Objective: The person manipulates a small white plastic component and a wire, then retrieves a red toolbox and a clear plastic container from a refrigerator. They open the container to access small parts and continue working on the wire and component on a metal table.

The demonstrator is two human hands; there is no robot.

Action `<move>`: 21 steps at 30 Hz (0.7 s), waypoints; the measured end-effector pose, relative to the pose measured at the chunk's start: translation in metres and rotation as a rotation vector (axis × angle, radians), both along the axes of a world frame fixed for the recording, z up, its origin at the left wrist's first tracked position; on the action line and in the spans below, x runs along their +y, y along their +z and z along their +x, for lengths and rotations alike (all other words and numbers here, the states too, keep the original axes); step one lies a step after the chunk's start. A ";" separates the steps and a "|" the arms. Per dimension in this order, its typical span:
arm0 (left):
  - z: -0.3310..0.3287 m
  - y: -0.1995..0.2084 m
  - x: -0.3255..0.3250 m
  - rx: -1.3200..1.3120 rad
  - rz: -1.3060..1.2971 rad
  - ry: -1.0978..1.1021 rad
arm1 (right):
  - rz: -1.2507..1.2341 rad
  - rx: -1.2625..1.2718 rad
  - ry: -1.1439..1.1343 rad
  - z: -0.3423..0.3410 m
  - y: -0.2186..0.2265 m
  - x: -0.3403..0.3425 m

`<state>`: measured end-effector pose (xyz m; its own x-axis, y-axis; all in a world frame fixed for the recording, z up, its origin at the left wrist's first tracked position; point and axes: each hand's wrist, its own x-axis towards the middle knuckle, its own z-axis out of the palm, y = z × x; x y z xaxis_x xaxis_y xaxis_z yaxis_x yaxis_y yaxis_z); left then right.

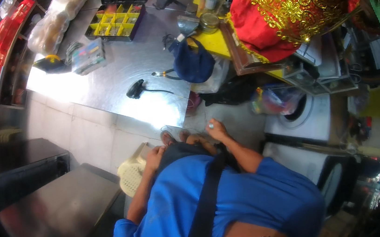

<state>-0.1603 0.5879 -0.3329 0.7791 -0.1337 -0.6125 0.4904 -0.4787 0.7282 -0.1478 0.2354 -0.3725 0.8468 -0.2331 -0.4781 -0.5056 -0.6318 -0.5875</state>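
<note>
My right hand (218, 130) is held out in front of my body, its fingers closed round a small thing with a pale round end (211, 126). The rest of that thing is hidden in the fist. My left hand (155, 157) hangs low by my left thigh, beside a cream plastic stool (131, 175), and seems to rest there with nothing in it. Beyond both hands stands a shiny metal table (111, 87). On it lie a black device with a cable (135, 89), pliers (162, 74) and a dark blue cap (194, 62).
An organizer box with yellow compartments (116, 22) stands far on the table, near a clear case (88, 57). Red and gold cloth (277, 19) covers something at the far right. A white washing machine (309, 116) stands right; a dark-edged cabinet (60, 210) is at left.
</note>
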 end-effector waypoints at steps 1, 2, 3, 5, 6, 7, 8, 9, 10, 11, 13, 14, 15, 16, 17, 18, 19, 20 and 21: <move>-0.005 -0.008 0.009 0.030 -0.007 0.049 | 0.011 0.088 0.029 -0.014 -0.011 -0.003; -0.008 -0.013 0.018 0.062 -0.014 0.097 | 0.023 0.178 0.058 -0.024 -0.017 -0.002; -0.014 -0.019 0.027 0.092 -0.022 0.150 | 0.027 0.188 0.070 -0.030 -0.017 0.000; -0.025 -0.044 0.055 -0.034 0.041 0.041 | 0.028 0.201 0.089 -0.033 -0.016 0.005; -0.020 -0.049 0.058 -0.102 0.062 -0.017 | 0.041 0.197 0.117 -0.027 -0.010 0.007; -0.016 -0.052 0.063 -0.118 0.082 -0.065 | 0.053 0.192 0.142 -0.022 -0.006 0.014; -0.010 -0.042 0.066 -0.132 0.099 -0.117 | 0.065 0.190 0.162 -0.016 0.007 0.024; -0.003 -0.035 0.070 -0.147 0.120 -0.167 | 0.092 0.201 0.193 -0.007 0.031 0.038; -0.002 -0.057 0.080 -0.170 0.093 -0.164 | 0.089 0.149 0.273 -0.004 0.040 0.047; -0.006 -0.099 0.100 -0.195 0.072 -0.154 | 0.090 0.094 0.360 0.001 0.047 0.058; 0.003 -0.137 0.124 -0.213 0.053 -0.146 | 0.097 -0.001 0.496 0.012 0.065 0.087; 0.007 -0.138 0.134 -0.199 0.057 -0.146 | 0.093 -0.014 0.508 0.013 0.060 0.103; 0.012 -0.139 0.147 -0.184 0.061 -0.142 | 0.090 -0.026 0.524 0.016 0.054 0.119; 0.030 -0.145 0.158 -0.202 0.074 -0.174 | 0.086 -0.036 0.545 0.021 0.049 0.135; 0.041 -0.145 0.175 -0.190 0.107 -0.195 | 0.073 -0.071 0.559 0.028 0.045 0.161; 0.043 -0.141 0.192 -0.153 0.146 -0.215 | 0.076 -0.085 0.575 0.035 0.042 0.183; 0.054 -0.125 0.214 -0.132 0.141 -0.254 | 0.105 -0.103 0.603 0.043 0.049 0.203; 0.057 -0.127 0.243 -0.261 -0.023 -0.138 | 0.141 -0.134 0.641 0.055 0.069 0.230; 0.061 -0.126 0.270 -0.185 0.041 -0.091 | 0.121 -0.120 0.622 0.067 0.089 0.255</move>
<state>-0.0988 0.8575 -0.4592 0.8645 -0.1869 -0.4666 0.3035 -0.5458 0.7810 -0.0804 0.4902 -0.2838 0.8556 0.3680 -0.3640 0.0069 -0.7113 -0.7029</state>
